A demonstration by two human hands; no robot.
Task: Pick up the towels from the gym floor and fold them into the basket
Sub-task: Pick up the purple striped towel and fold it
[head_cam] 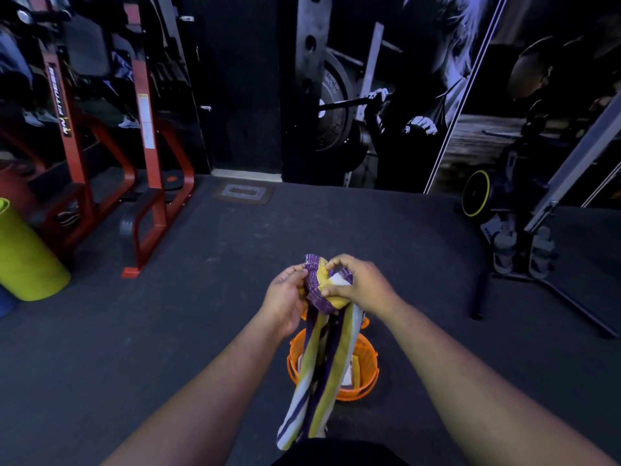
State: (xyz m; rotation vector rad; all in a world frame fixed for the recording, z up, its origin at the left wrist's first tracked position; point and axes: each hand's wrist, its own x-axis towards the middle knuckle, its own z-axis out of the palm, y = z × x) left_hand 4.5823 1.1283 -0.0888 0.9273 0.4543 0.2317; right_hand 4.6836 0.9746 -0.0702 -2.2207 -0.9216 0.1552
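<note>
Both hands, the left hand [285, 294] and the right hand [358, 284], pinch the bunched top edge of a purple, yellow and white striped towel [322, 361], which hangs down in front of the orange basket [364, 368] on the near floor. Something pale already lies in the basket, likely a folded towel. This towel looks picked up but not yet folded; no other towel shows on the floor [168, 331].

2 hands, the left hand [284, 295] and right hand [358, 284], are gripping 1 striped towel [319, 375]. 1 orange basket [364, 368] is sitting below, 1 red weight rack [144, 136] is standing left, beside 1 yellow-green roller [23, 257].
</note>
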